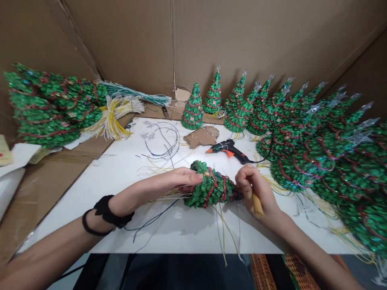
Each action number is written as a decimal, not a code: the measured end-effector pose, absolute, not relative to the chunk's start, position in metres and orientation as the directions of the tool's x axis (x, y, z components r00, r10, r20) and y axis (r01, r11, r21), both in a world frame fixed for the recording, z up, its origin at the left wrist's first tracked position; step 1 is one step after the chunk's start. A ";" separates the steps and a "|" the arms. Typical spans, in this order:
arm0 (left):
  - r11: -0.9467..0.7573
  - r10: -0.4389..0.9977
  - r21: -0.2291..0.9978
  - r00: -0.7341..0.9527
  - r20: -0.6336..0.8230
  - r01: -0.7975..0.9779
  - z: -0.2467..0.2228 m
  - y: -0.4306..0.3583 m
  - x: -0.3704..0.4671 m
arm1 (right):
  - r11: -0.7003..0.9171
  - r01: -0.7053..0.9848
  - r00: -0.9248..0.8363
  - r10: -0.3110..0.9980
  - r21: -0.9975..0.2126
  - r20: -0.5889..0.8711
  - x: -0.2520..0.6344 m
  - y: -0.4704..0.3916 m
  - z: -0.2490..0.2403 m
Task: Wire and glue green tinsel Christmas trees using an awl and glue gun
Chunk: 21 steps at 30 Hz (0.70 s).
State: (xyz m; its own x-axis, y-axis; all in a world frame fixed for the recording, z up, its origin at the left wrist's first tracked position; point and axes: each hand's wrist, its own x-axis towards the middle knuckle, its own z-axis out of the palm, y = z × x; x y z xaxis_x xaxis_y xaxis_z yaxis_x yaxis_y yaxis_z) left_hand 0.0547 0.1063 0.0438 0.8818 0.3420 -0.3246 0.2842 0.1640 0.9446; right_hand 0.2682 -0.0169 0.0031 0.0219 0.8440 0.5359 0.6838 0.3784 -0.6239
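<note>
A small green Christmas tree ornament point(211, 186) with red garlands lies on its side in front of me, its tip pointing right. My left hand point(189, 180) is closed around its wide base, thumb on top. Yellow and white wires come out near that base. At the tree's tip, my right hand point(252, 187) is closed around a tool with a wooden handle point(257, 206); the tool's working end is hidden by the fingers and the tip. Just beyond the tree lies a black and orange glue gun point(226, 149).
Finished-looking trees point(281, 108) with clear stars crowd the right side. More trees point(54, 104) stand at the left, beside bundles of yellow-white wire point(111, 119) and green-white wire point(142, 93). A cardboard scrap point(201, 137) and loose dark wires point(163, 141) lie on the white table point(121, 161).
</note>
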 end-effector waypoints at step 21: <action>0.228 0.397 0.914 0.825 -0.402 0.336 0.020 0.119 0.042 | 0.009 0.720 0.510 0.672 -0.694 0.537 0.280 -0.066 0.008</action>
